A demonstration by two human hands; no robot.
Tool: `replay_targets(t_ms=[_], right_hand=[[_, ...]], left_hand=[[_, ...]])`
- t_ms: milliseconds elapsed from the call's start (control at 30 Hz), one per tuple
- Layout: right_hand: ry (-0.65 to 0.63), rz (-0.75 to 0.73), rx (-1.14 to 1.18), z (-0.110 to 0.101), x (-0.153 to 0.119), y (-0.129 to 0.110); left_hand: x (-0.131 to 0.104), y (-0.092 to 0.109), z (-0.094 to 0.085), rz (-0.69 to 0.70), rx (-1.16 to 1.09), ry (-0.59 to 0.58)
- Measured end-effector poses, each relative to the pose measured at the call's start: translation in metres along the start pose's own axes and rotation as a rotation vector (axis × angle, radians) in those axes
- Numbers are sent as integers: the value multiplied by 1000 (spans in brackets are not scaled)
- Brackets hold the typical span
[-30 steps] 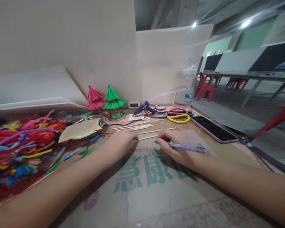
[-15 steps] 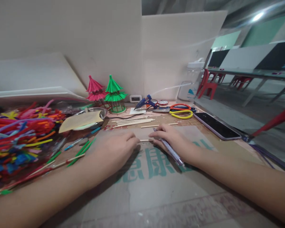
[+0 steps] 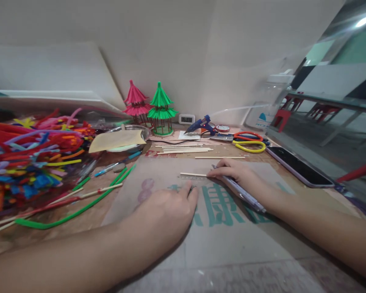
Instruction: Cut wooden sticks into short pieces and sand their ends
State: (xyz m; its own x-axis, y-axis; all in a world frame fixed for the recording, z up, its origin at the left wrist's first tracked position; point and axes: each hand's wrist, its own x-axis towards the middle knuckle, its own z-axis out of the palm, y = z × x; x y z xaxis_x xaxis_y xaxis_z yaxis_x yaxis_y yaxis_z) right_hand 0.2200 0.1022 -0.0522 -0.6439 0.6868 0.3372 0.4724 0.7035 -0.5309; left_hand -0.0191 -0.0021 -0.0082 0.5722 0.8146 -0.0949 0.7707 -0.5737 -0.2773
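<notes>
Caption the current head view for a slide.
A right hand holding a slim purple pen touches a thin pale wooden stick; the left hand rests near a transparent ruler.

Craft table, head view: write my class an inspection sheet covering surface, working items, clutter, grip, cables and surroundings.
Surface: brown tabletop, partly under a greyish flat sheet with green characters.
Working items: thin pale wooden stick beside a narrow marked strip, perhaps a ruler.
Clutter: multicoloured fuzzy stems; blue glue gun; metal scissors with red and yellow handles; purple-edged black phone.
Grip: right hand, at the stick's right end, holds a slim purple pen; left hand near the strip, contact unclear.
Cables: thin black cable behind the sheet.
Surroundings: pale upright panel; red seats; pink tiered model; green tiered model.
</notes>
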Motion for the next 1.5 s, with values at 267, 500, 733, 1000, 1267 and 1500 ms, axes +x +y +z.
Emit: replay_targets(t_ms=[267,500,733,1000,1267,1500], right_hand=[[-93,-108,-120,-4,19,-10],[-72,-164,-127,11,26,-4],[-53,-127,-116,13,23,2],[-62,-105,-73,13,24,0],[-44,-112,-81,17,24,3],[-54,-144,-130,17,24,5]], left_hand=[[0,4,6,-5,33,79],[-1,2,14,-19,-54,161],[0,2,11,-36,-129,108],[1,3,10,-21,-118,79],[1,1,6,-24,-151,65],[2,-2,4,-15,-152,104]])
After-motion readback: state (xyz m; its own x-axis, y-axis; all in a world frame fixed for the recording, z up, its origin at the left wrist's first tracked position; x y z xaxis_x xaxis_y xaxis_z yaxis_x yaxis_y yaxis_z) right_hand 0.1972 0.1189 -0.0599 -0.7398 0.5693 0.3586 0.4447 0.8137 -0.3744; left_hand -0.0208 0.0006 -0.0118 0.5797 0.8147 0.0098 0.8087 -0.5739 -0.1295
